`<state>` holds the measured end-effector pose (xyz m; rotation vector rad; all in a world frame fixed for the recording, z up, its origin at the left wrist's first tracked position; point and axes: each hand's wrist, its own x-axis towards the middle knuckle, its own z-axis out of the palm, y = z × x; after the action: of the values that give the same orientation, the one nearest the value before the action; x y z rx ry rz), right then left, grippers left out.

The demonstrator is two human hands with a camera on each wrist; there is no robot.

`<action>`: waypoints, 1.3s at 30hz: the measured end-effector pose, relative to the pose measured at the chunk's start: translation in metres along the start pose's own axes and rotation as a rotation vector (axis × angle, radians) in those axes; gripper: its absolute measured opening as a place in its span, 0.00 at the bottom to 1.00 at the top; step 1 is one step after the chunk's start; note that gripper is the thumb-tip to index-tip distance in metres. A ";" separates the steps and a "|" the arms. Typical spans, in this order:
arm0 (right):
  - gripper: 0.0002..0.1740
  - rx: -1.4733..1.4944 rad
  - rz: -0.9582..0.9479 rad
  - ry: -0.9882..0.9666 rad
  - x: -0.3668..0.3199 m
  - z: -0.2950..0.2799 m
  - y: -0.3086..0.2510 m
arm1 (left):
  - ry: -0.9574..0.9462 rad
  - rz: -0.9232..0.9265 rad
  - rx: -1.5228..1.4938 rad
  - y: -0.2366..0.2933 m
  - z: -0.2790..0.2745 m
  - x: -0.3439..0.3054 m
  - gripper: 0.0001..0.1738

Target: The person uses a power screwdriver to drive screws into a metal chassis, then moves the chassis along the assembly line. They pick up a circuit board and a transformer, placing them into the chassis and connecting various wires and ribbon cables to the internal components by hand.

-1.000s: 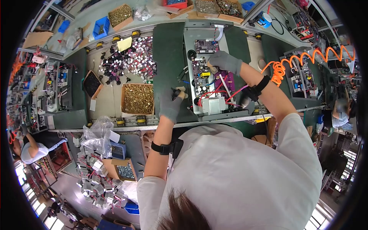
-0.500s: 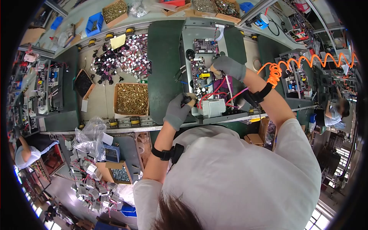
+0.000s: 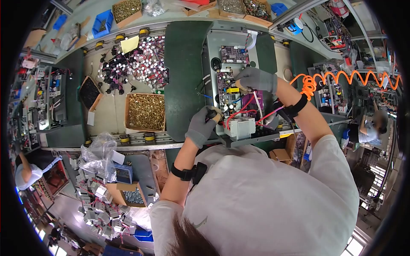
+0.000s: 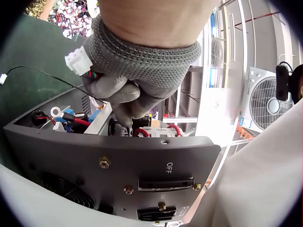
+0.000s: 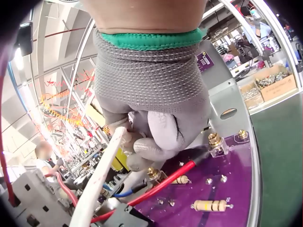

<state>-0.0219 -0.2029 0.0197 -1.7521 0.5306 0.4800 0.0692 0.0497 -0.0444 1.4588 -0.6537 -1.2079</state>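
Left hand (image 3: 200,128) is curling round wires (image 4: 92,74) ending in a white connector (image 4: 78,61), above the grey chassis (image 4: 71,156). Rightward, the right hand (image 3: 257,80) is bending its fingers beside a white strip (image 5: 100,182), over the purple board (image 5: 227,179); its grip cannot be told.

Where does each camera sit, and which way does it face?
Head: on the person's head, looking forward and down at the dark green work surface; shows grey-gloved left hand and right hand, forearms, white shirt.
Left wrist: looks past the left hand's curled fingers towards the dark grey panel marked OFF.
Right wrist: looks past the right hand onto the purple circuit board.
Shared: head and right wrist both show the purple board.
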 end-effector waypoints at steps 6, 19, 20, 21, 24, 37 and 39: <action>0.17 -0.005 0.138 -0.080 0.006 -0.002 0.001 | -0.019 0.020 -0.069 0.000 -0.001 0.001 0.10; 0.21 -0.175 0.289 -0.034 0.009 -0.003 -0.017 | -0.049 -0.026 -0.062 0.005 -0.003 -0.001 0.11; 0.21 -0.177 0.289 -0.039 0.008 -0.003 -0.014 | -0.057 -0.016 -0.087 0.002 -0.001 -0.002 0.11; 0.21 -0.193 0.273 -0.025 0.008 -0.003 -0.010 | -0.066 -0.003 -0.110 0.002 -0.001 -0.002 0.11; 0.18 -0.219 0.271 0.001 0.003 0.001 -0.007 | -0.074 -0.021 -0.131 0.005 -0.001 -0.006 0.12; 0.16 0.054 0.341 -0.043 0.001 -0.010 -0.010 | -0.073 -0.096 -0.078 -0.006 -0.014 -0.013 0.13; 0.14 -0.022 0.363 -0.030 0.003 -0.008 -0.017 | -0.092 -0.083 -0.124 -0.008 -0.012 -0.014 0.13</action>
<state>-0.0092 -0.2070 0.0332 -1.6713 0.8302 0.7663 0.0744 0.0687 -0.0483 1.3438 -0.5738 -1.3628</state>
